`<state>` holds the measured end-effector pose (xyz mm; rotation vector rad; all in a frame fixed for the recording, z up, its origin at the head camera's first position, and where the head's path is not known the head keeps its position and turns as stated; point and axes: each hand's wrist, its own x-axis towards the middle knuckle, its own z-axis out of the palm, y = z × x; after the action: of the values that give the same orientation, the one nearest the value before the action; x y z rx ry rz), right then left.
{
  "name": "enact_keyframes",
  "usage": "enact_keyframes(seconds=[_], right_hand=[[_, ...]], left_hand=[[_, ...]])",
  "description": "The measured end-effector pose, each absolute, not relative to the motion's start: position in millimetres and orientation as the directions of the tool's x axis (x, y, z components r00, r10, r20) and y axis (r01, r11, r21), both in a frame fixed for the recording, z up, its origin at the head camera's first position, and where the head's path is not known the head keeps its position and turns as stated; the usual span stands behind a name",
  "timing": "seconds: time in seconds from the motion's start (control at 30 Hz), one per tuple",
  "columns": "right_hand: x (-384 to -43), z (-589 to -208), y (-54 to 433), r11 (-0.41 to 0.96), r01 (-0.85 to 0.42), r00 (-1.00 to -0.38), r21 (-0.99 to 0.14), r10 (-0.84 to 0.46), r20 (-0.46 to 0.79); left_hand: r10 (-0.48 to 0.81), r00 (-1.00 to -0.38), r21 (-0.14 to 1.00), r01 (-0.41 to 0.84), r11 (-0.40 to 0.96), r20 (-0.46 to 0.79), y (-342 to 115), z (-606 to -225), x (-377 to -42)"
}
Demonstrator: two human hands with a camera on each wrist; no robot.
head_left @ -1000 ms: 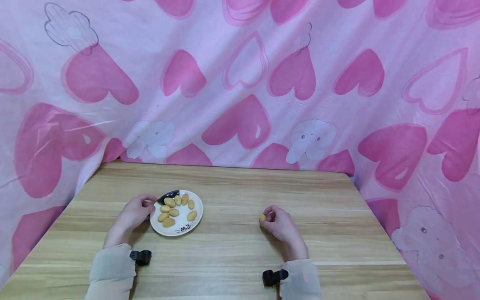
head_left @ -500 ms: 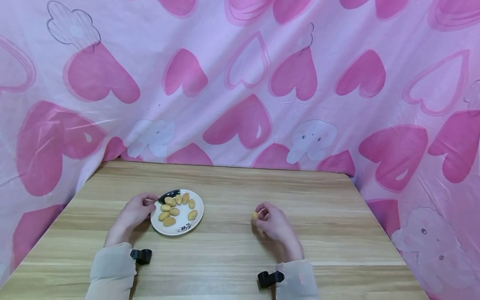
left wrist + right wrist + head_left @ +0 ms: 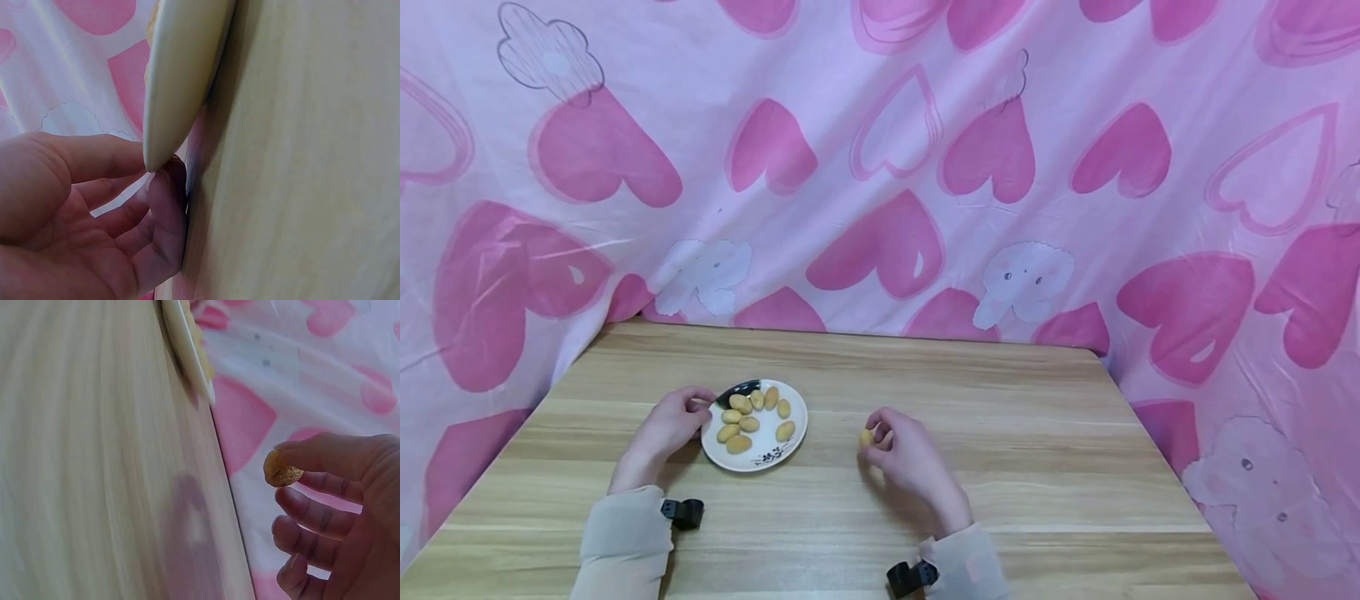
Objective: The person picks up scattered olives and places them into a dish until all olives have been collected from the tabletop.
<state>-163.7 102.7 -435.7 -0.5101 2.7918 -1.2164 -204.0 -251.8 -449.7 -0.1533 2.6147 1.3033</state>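
A round white plate (image 3: 765, 435) with a black patch and a dark floral print sits on the left part of the table. Several small yellow-brown oval pieces (image 3: 739, 444), potato-like in look, lie on it. My left hand (image 3: 666, 423) pinches the plate's left rim, thumb on top and fingertips underneath in the left wrist view. To the right of the plate, over the table, my right hand (image 3: 910, 450) holds one more wrinkled oval piece (image 3: 281, 469) between thumb and forefinger. Its other fingers are loosely bent beside the piece.
The wooden table (image 3: 1075, 467) reaches back to a pink cloth (image 3: 880, 167) printed with hearts, which hangs behind and at both sides. Small black wrist cameras (image 3: 683, 514) sit on both sleeves.
My right hand has moved left toward the plate, carrying the oval piece with it. My left hand and the plate have stayed in place.
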Motion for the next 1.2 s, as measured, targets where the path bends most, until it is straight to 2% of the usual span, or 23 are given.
enact_keyframes(seconds=[0.2,0.6,0.87,1.0,1.2], right_hand=[[-154.9,-430.2,71.6,0.634,-0.361,-0.911,-0.684,-0.397,0.114],[-159.0,-441.1,20.3,0.6,-0.384,-0.872,-0.702,-0.486,0.061],[-179.4,-440.0,-11.4,0.617,-0.357,-0.888,-0.701,-0.458,0.05],[-187.6,-441.3,-24.4,0.657,-0.35,-0.904,-0.668,-0.423,0.059],[-193.3,-442.8,-39.0,0.751,-0.286,-0.936,-0.595,-0.351,0.007]], left_hand=[[-0.009,-0.966,0.776,-0.215,0.592,-0.26,-250.9,-451.1,-204.2],[-0.011,-0.967,0.782,-0.212,0.586,-0.254,-251.1,-452.0,-201.1],[-0.011,-0.973,0.788,-0.193,0.585,-0.231,-251.5,-450.5,-202.0],[-0.006,-0.975,0.788,-0.182,0.588,-0.22,-251.5,-449.9,-201.6],[-0.005,-0.972,0.79,-0.195,0.581,-0.236,-251.0,-450.3,-202.4]])
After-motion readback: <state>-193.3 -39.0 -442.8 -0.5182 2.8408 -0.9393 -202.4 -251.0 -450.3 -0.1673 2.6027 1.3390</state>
